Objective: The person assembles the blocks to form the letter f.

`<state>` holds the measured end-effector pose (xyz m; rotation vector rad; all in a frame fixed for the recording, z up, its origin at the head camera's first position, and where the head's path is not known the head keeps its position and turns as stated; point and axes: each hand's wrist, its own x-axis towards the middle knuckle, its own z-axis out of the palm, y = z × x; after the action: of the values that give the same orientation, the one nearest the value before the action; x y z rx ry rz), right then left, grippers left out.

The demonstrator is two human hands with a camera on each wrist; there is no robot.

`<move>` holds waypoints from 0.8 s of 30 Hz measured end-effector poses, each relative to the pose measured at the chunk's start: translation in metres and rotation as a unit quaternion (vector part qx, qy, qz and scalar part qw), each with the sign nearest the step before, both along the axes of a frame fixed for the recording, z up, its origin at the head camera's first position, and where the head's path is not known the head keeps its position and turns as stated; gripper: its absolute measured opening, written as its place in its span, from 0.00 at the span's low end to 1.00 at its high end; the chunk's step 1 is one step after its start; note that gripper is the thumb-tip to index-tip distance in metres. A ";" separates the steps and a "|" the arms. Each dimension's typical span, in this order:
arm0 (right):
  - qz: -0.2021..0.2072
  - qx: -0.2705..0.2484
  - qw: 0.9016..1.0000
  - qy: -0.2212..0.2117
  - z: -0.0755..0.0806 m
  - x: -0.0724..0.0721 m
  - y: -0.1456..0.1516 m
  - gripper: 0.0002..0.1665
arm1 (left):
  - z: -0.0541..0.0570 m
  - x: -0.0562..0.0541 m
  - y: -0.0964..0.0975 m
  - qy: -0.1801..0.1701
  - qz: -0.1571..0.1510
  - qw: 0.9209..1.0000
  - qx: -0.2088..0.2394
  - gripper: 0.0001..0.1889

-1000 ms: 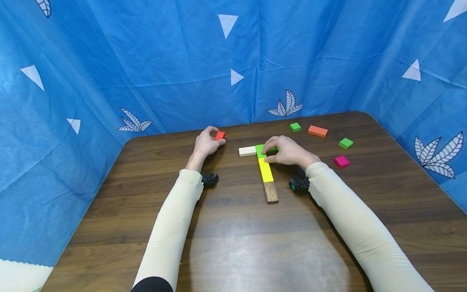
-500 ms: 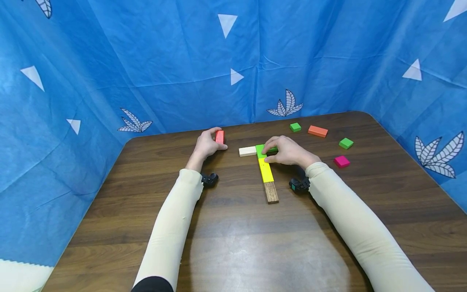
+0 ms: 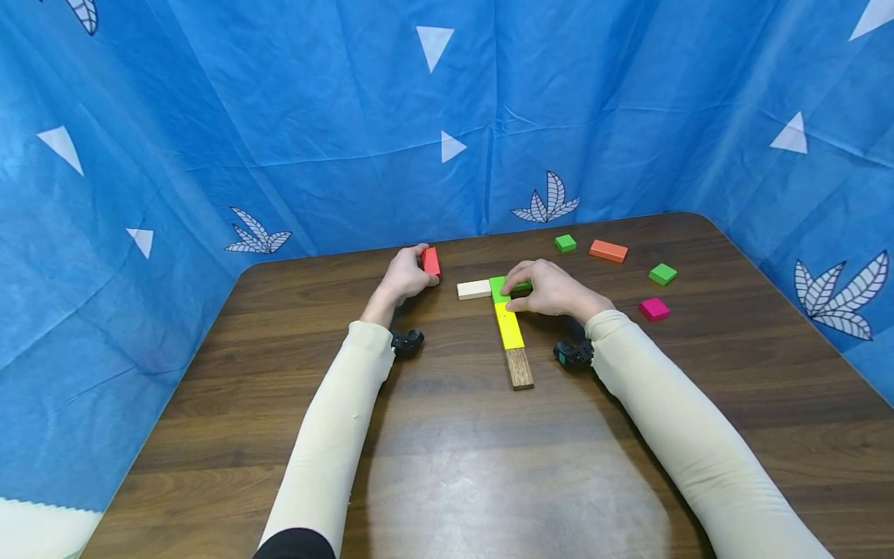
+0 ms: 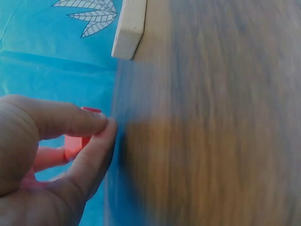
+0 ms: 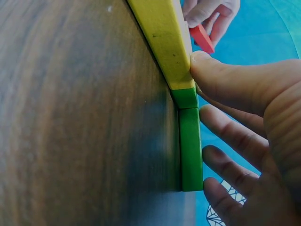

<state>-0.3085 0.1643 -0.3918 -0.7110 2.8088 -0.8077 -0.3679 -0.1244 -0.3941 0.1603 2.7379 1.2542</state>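
My left hand (image 3: 405, 273) pinches a red block (image 3: 431, 262) between thumb and fingers near the table's far edge. In the left wrist view the fingers hide most of that block. My right hand (image 3: 553, 289) rests its fingertips on a line of flat blocks. Its thumb touches the yellow block (image 3: 509, 328), and the other fingers lie over the light green block (image 3: 498, 288) and a dark green block (image 5: 190, 150). A white block (image 3: 473, 289) sits against the light green one on the left. A brown wooden block (image 3: 519, 369) ends the line on the near side.
Toward the back right lie two small green blocks, one farther off (image 3: 566, 244) and one nearer (image 3: 662, 274), an orange block (image 3: 608, 251) and a magenta block (image 3: 654, 309). A blue patterned curtain (image 3: 349, 140) hangs behind the dark wooden table (image 3: 447, 458).
My left hand has turned the red block and moved slightly right with it, toward the white block. The right hand and the joined blocks have stayed where they were.
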 end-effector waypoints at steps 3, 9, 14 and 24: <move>0.000 0.002 1.000 -0.002 0.000 0.000 0.000 0.18 | -0.001 -0.001 0.005 0.005 -0.010 1.000 0.019 0.42; 0.001 0.004 1.000 -0.001 0.000 0.000 0.000 0.18 | -0.003 -0.002 0.014 0.018 -0.037 0.998 0.056 0.39; 0.002 0.004 1.000 -0.002 0.000 -0.001 0.000 0.18 | -0.001 -0.003 0.025 0.003 -0.056 0.996 0.071 0.41; 0.005 0.003 1.000 -0.006 -0.001 -0.003 0.001 0.17 | 0.005 -0.006 0.048 -0.014 -0.080 0.994 0.068 0.37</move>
<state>-0.3112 0.1651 -0.3927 -0.7163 2.7925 -0.8001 -0.3735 -0.0763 -0.3895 0.3650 2.5573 1.3863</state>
